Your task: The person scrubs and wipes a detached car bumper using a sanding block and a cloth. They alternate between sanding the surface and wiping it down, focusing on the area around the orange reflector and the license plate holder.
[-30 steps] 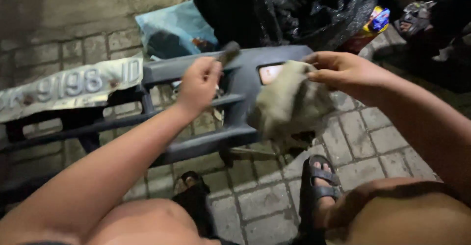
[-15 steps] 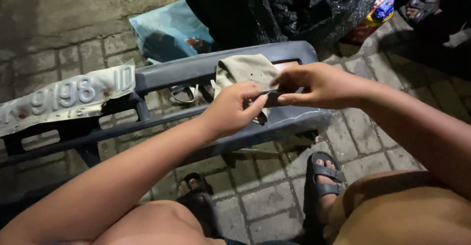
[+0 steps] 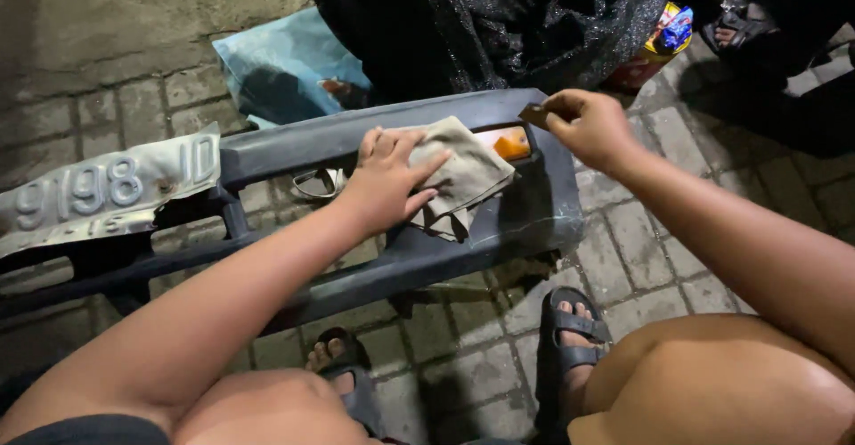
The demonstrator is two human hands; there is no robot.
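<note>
Left hand (image 3: 387, 178) is now flat, fingers spread, pressing the beige rag (image 3: 463, 178) onto the grey bumper (image 3: 356, 138) near its right end, while right hand (image 3: 592, 124) pinches a small dark scrap of sandpaper-looking stuff (image 3: 533, 114) at the bumper's top right corner. Half a second ago both hands were bunched together on the rag, so they've split up: cloth on the panel, abrasive at the edge. Orange lamp (image 3: 512, 145) sits between them. Open paving lies past the right end; a bent plate (image 3: 107, 191) crowds the left.
</note>
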